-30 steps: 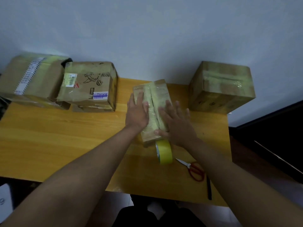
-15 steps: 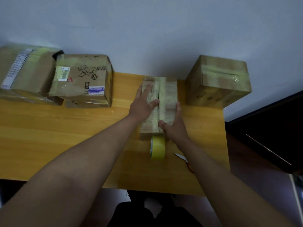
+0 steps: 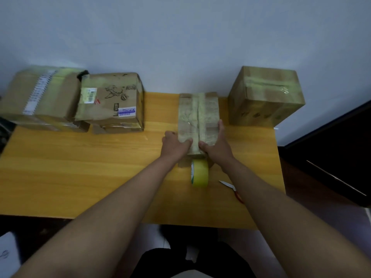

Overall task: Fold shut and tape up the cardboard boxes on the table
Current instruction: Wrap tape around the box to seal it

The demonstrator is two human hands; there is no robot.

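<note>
A small flat cardboard box (image 3: pixel 197 115), wrapped in yellowish tape with a strip along its middle seam, lies on the wooden table (image 3: pixel 80 167). My left hand (image 3: pixel 175 144) grips its near left corner, thumb on top and fingers down the side. My right hand (image 3: pixel 215 142) grips the near right edge, thumb on top, fingers along the side. A yellow tape roll (image 3: pixel 199 173) stands on edge just in front of the box, between my wrists.
Red-handled scissors (image 3: pixel 231 188) lie right of the roll, partly under my right forearm. A taped box (image 3: pixel 265 97) stands at the back right. Two more boxes, one printed (image 3: pixel 112 101) and one labelled (image 3: pixel 40 97), sit at the back left.
Both hands slid from the box's top back to its near end and now clasp its sides. The box has turned straight, with its long side pointing away from me.
</note>
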